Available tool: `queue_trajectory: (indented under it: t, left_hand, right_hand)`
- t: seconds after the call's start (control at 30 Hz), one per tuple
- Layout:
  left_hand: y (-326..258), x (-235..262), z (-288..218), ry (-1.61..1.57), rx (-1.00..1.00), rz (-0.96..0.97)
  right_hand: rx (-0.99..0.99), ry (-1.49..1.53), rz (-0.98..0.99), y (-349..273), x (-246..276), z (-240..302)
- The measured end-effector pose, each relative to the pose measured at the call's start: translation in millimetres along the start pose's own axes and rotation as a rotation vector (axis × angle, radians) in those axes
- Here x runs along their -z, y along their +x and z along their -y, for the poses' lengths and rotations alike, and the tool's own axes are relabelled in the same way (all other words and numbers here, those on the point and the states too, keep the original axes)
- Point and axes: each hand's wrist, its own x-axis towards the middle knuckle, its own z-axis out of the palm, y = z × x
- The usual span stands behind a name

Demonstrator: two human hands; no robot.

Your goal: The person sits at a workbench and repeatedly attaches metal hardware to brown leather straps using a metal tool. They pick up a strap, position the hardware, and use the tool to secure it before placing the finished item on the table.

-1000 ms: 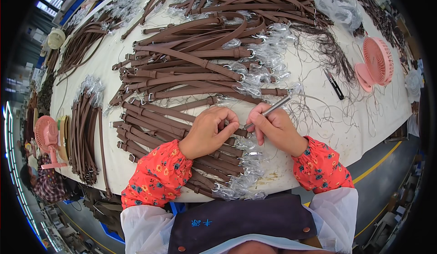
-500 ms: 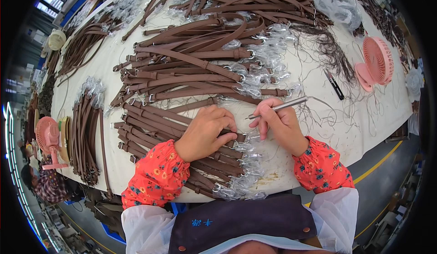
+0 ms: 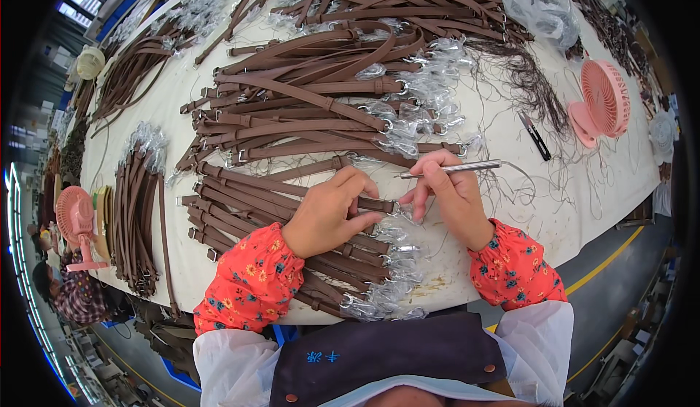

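My left hand (image 3: 326, 214) is closed around a brown strap (image 3: 375, 205) near its metal-ringed end, over a row of similar straps (image 3: 248, 206). In my right hand (image 3: 453, 201), between thumb and index finger, is a slim metal pen-shaped tool (image 3: 459, 168) with a thin cord at its back end. Its fine tip points left, above the strap's end and apart from it. The lower fingers of the right hand are at the metal clasp (image 3: 398, 208) on that end; whether they grip it I cannot tell. Clear plastic wrap (image 3: 403, 265) covers the other straps' hardware.
A large pile of brown straps (image 3: 306, 108) lies beyond my hands, and another bundle (image 3: 135, 217) to the left. Pink fans (image 3: 604, 99) stand at both sides. A black cutter knife (image 3: 536, 136) and loose dark threads (image 3: 525, 79) lie right on the white table (image 3: 620, 181).
The strap's end in my left hand has come up and right, out from under the fingers. My right hand's lower fingers have moved to its clasp, and the tool lies more level.
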Motion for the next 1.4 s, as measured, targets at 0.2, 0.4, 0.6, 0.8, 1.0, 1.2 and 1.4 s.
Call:
queue_trajectory:
  t: [0.2, 0.4, 0.6, 0.8, 1.0, 1.2, 1.4]
  left_hand:
    - [1, -9, 0, 0.071, -0.062, -0.019]
    - [0, -11, 13, 0.079, -0.112, -0.036]
    - [3, -8, 9, 0.082, -0.12, -0.032]
    - [2, -6, 12, -0.016, -0.086, -0.008]
    - [1, -5, 10, -0.038, -0.061, 0.005]
    - [1, -4, 11, -0.056, -0.051, 0.024]
    - [0, 2, 14, -0.137, -0.086, 0.108]
  right_hand:
    - [0.024, 0.063, -0.044, 1, 3, 0]
    - [-0.102, 0.024, 0.094, 1, 5, 0]
    - [-0.098, -0.184, 0.183, -1, 0, 1]
    - [-0.059, -0.276, 0.213, 0, 2, -6]
    - [-0.052, -0.306, 0.215, 0, 1, -9]
    - [-0.054, -0.301, 0.222, 0, 1, -8]
    - [-0.036, -0.279, 0.217, 0, 1, -7]
